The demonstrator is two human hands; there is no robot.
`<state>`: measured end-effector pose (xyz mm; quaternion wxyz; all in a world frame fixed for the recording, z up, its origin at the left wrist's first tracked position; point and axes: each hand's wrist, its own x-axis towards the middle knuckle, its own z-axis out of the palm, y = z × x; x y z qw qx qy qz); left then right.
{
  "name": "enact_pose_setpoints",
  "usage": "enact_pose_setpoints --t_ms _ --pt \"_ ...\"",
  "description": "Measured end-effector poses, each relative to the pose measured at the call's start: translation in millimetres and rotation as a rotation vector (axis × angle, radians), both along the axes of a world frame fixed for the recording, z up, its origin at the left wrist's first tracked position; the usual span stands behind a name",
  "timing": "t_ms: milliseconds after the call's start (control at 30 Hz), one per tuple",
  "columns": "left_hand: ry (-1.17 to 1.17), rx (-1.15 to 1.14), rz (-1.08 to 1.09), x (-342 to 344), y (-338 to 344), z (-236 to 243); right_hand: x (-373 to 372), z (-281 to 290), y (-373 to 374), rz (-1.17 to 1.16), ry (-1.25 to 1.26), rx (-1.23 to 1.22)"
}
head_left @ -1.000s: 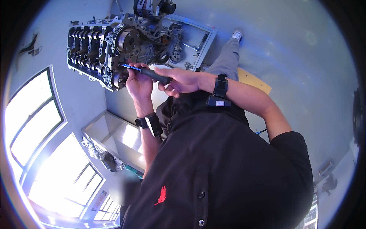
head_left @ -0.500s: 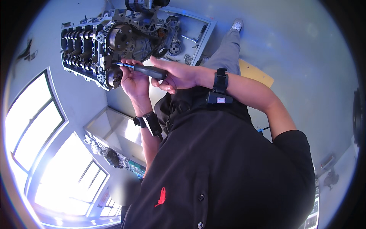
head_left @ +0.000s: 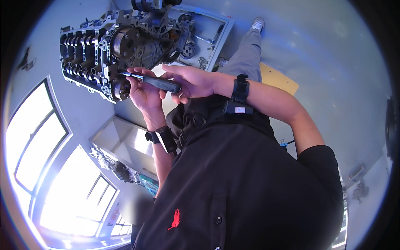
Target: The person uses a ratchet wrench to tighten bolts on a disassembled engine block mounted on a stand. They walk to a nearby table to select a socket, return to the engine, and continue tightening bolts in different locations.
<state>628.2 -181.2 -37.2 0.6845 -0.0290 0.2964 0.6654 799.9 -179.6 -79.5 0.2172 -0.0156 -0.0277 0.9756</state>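
Note:
A screwdriver with a thick dark handle (head_left: 163,84) and a thin shiny shaft lies across both my hands, its tip toward the engine. My left hand (head_left: 145,96) pinches the shaft close to the handle, its fingertips just below the engine's front end. Around the handle are the bent fingers of my right hand (head_left: 193,81), the thumb stretched out above it. The engine (head_left: 85,54) has its top uncovered, with camshafts in rows and a round cam gear (head_left: 126,43) at the chain end. A second round gear (head_left: 121,88) sits beside my left fingertips. Whether the tip touches the engine I cannot tell.
A metal-framed tray (head_left: 220,41) beyond my hands holds a pulley (head_left: 188,51), a wrench-like tool and several small bolts. A tan board (head_left: 278,79) lies past my right forearm. At the lower left stands a cabinet (head_left: 125,135), with more engine parts (head_left: 114,164) beside it.
The engine has shifted slightly left and up in the picture. My left hand has moved a little left, and the screwdriver handle has turned slightly in my fingers.

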Motion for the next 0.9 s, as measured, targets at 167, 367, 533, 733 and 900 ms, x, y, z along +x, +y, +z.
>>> enact_pose_setpoints --t_ms 167,367,533,733,900 --pt "0.126 0.037 -0.034 8 0 5 -2 -2 2 0.109 0.045 0.008" --pt "0.139 0.055 0.016 0 2 -4 -9 1 0 0.053 -0.1 0.238" --pt "0.202 -0.053 0.043 1 0 -1 -9 -6 5 0.087 -0.044 0.06" --pt "0.236 0.037 -0.024 8 2 2 -9 -13 11 0.135 0.13 -0.016" --pt "0.157 -0.049 -0.121 -19 -5 -10 -13 -9 11 0.155 0.084 -0.055"
